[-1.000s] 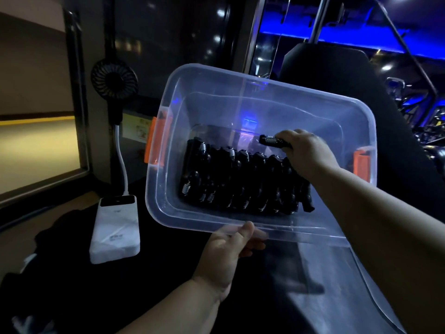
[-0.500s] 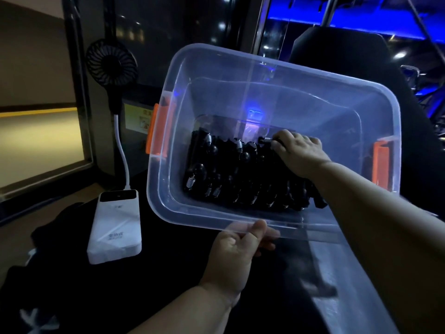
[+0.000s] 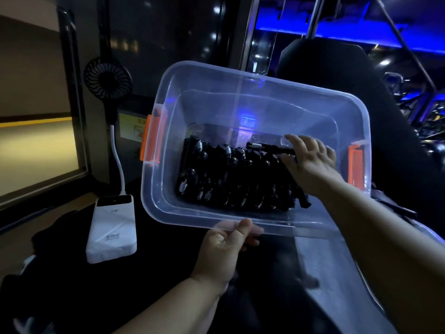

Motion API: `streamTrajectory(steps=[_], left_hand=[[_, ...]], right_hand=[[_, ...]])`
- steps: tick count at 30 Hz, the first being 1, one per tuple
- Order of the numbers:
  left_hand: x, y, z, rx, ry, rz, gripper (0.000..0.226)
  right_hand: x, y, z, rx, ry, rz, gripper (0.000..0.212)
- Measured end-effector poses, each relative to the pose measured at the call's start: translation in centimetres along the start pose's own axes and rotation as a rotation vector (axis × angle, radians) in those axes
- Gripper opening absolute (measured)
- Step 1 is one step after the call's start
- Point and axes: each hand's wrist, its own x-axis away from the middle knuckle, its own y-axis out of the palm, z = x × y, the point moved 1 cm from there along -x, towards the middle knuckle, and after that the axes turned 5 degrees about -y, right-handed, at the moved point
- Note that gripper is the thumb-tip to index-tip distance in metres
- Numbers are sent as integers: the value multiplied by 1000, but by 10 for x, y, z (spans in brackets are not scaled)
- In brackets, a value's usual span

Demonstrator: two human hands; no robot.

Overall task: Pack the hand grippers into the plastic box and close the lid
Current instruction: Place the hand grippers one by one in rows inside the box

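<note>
While the left hand [image 3: 224,249] clutches the box [image 3: 277,109] rim, the right hand [image 3: 313,162], pinching or not I cannot tell, should lay the gripper [image 3: 267,147] flat beneath its fingers.

Your plastic box [image 3: 216,75] is clear, with orange latches [image 3: 150,141] at its left and right ends; the hand grippers [image 3: 228,179] are black with silver springs [image 3: 183,186]. Left of it, your power bank [image 3: 110,227] is white with a black top, the fan [image 3: 107,78] black
</note>
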Motion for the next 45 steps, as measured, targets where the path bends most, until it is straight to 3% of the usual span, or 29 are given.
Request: streamTrajectory(steps=[4,8,12,15,18,19,21,25,31,37,40,45], left_hand=[[2,0,3,-55,-10,-6,36],[4,2,2,-76,-21,21,30],[4,4,2,-67,-13,42,30],[4,3,2,-64,-10,49,30],[4,4,1,-84,0,48,32],[4,5,0,-89,3,49,32],[4,5,0,-92,2,52,32],[4,5,0,-94,6,55,33],[5,6,-2,-84,-1,53,32],[6,7,-1,-76,-11,47,34],[6,6,-1,-78,-13,44,36],[6,5,0,-76,-14,36,35]], right_hand=[[36,-15,15,-79,-69,228,53],[80,-33,20,-109,-131,534,30],[133,-26,54,-219,127,638,33],[158,-11,98,-196,449,383,42],[171,-3,128,-88,757,-180,38],[176,0,135,-75,800,-348,41],[186,5,143,-73,797,-490,54],[190,6,144,47,704,-471,65],[198,-10,129,32,714,-366,50],[209,-22,125,69,732,-216,56],[210,-19,130,181,785,-248,63],[209,-20,132,38,955,-432,79]])
